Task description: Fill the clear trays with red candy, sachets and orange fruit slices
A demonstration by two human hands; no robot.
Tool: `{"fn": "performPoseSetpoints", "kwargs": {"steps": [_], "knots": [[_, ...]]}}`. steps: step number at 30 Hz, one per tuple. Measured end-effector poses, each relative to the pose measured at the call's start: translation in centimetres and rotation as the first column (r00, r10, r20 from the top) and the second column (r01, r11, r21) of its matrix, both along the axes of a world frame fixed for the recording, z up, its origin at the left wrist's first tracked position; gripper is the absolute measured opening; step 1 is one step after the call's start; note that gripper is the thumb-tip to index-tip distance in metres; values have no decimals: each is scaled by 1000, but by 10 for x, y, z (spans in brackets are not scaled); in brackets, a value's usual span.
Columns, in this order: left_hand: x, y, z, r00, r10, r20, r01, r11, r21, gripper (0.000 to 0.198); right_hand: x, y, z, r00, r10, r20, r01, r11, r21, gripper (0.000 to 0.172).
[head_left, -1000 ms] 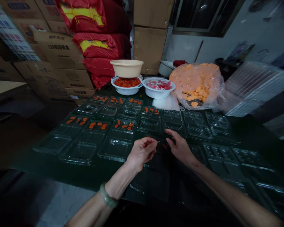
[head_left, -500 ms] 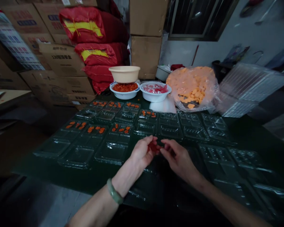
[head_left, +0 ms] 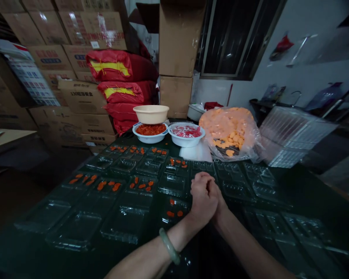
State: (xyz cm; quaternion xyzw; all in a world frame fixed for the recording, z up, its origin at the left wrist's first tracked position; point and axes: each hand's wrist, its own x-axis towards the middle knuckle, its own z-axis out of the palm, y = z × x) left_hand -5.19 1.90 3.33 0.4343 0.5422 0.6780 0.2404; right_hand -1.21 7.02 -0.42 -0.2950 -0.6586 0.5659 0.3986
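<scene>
Just right of the tray with three orange pieces (head_left: 174, 207) | left hand (head_left: 202, 199) and right hand (head_left: 218, 199) pressed together, fingers curled | contents hidden, grip unclear | white bowls (head_left: 186, 135) beyond

Cluttered packing-room backdrop behind a dark green table (head_left: 317, 186).
Cream basin (head_left: 151, 114) sits stacked on white bowl of red-orange pieces (head_left: 150, 132); second white bowl with red wrappers (head_left: 186, 134) just beside it. Clear bag of orange pieces (head_left: 229, 133) to the right, touching stack of clear plastic lids (head_left: 293, 133). Red sacks with yellow bands (head_left: 119, 83) piled against cardboard boxes (head_left: 177, 58); more printed cartons (head_left: 81, 97) on the left. Dark window (head_left: 235, 38) on the back wall.
</scene>
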Motion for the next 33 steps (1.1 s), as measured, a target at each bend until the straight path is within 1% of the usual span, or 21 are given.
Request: {"fn": "performPoseSetpoints", "kwargs": {"steps": [1,3,5,6,7,8,10,12,14,16,18,21,23,26,29,31,33], "knots": [[-1,3,0,995,-13,-99,14,1000,9,14,-3,6,0,1000,12,-22,-13,999,-45,29],[-10,9,0,980,-19,-196,31,998,58,16,-7,18,2,998,-5,-68,-11,973,-232,19],[-28,15,2,980,14,-201,11,992,125,17,-12,32,3,998,-9,-62,-16,923,-385,12],[-41,19,4,983,36,-178,-12,991,135,17,-15,41,4,999,-8,-36,-8,905,-425,8],[-57,23,5,988,57,-143,-39,991,127,17,-18,52,4,1000,-12,7,14,904,-428,5],[-75,28,5,992,68,-109,-58,994,92,17,-22,63,4,998,-22,60,45,910,-411,5],[-112,37,4,996,88,-15,-88,996,14,16,-31,87,2,980,-68,189,131,929,-345,12],[-147,44,1,994,107,35,-107,994,-9,16,-41,109,-1,936,-120,331,199,956,-216,14],[-174,47,-2,992,116,51,-115,993,-21,15,-49,128,-5,873,-156,462,204,978,-55,13],[-191,46,-5,992,116,56,-114,993,-39,16,-55,141,-7,803,-177,569,151,984,94,17],[-201,42,-6,992,111,60,-108,992,-59,17,-56,151,-9,732,-193,653,76,976,203,21],[-209,38,-7,991,112,77,-106,991,-81,18,-53,159,-9,637,-218,739,-29,952,306,19],[-216,39,-6,989,120,84,-113,990,-83,18,-49,163,-7,589,-241,771,-81,932,353,19],[-234,50,-5,985,171,-6,-171,984,-53,19,-41,169,-5,531,-288,797,-112,908,404,18],[-264,71,2,954,261,-150,-264,964,-4,19,-31,176,-4,474,-330,816,-94,902,420,16],[-290,89,13,916,326,-233,-330,944,24,19,-25,180,-6,451,-335,827,-83,907,412,16],[-316,108,28,852,403,-335,-409,911,56,21,-22,182,-10,449,-315,836,-83,917,390,15]]}}
